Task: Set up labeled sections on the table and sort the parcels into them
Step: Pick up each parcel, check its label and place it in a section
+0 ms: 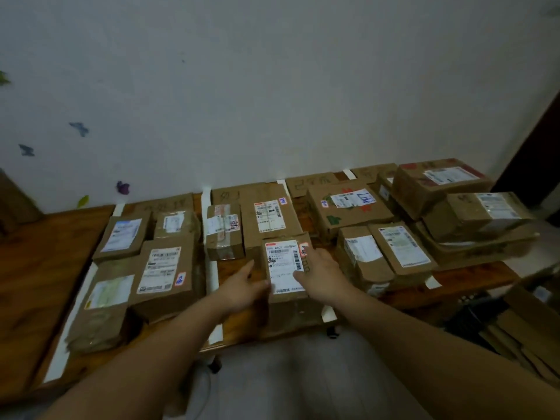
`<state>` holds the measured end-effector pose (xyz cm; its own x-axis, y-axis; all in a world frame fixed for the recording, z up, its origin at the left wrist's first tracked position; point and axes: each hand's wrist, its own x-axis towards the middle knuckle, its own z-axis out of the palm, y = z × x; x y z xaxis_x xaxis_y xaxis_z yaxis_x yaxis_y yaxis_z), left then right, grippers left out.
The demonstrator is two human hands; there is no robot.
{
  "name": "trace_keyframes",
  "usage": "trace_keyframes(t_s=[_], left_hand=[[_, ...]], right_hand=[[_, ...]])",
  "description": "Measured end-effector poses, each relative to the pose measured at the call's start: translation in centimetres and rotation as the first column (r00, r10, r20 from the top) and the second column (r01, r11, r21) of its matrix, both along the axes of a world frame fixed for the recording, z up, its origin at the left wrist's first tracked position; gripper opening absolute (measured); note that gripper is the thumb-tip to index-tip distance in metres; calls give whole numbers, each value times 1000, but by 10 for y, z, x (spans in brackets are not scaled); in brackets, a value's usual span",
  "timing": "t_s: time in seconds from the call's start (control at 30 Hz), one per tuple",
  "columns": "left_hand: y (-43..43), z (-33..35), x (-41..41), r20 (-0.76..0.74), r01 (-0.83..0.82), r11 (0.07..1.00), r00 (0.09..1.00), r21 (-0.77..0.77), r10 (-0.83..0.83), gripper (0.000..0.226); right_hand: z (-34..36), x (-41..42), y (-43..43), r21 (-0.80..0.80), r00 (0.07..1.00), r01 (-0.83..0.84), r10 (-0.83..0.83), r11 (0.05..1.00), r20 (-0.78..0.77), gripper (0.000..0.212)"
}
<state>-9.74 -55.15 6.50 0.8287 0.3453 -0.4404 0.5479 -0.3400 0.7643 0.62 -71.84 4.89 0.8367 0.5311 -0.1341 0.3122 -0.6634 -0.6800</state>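
Both hands are on the same box (286,268) right now. Left hand (242,286) is flat against its left side, fingers stretched out, and the right hand (321,275) lies on the top right edge, partly over the shipping label. Neither is really clamped, more open palms pressing from two sides, so my guess is the box is being nudged square into its lane rather than lifted.

It sits near the front edge of the table (45,253), in the second section from the left. Strips of white tape (212,265) run front to back, one just left of the left hand and one just right of the right hand, so that's the lane's borders. Beyond the hands in the same lane are two more parcels, and at the wall a cardboard sign (230,197) with writing I can't read.

Left of the hands, another lane holds several boxes. To the right, two more lanes, the far one stacked. Looks mostly sorted already.
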Motion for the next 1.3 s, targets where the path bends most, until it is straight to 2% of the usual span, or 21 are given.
trace_keyframes(t_s=[0.13,0.2,0.27,0.5,0.63,0.8,0.93,1.1,1.3], left_hand=[[38,36,-29,5,-60,996,998,65,60,63],[62,55,-51,48,-92,982,995,165,85,57],[92,72,-77,77,-185,946,982,266,171,60],[230,117,-216,183,-413,831,911,372,371,62],[311,131,-303,181,-527,790,850,314,495,66],[391,145,-380,121,-556,731,821,395,559,68],[446,151,-408,116,-573,710,805,409,582,68],[509,150,-408,106,-531,736,834,420,541,68],[614,153,-383,37,-404,733,887,547,461,71]], right_hand=[[34,-6,40,-23,991,-134,134,991,24,59],[49,-19,69,11,977,-213,212,977,33,56],[62,-35,103,22,956,-292,290,956,49,54],[103,-127,252,-20,861,-499,498,867,107,60],[122,-196,341,10,806,-582,574,813,145,60],[147,-264,435,17,759,-641,631,767,157,64],[155,-289,499,1,733,-672,665,741,146,66],[152,-292,582,-18,729,-677,673,736,128,65],[142,-262,708,-26,743,-651,644,758,180,66]])
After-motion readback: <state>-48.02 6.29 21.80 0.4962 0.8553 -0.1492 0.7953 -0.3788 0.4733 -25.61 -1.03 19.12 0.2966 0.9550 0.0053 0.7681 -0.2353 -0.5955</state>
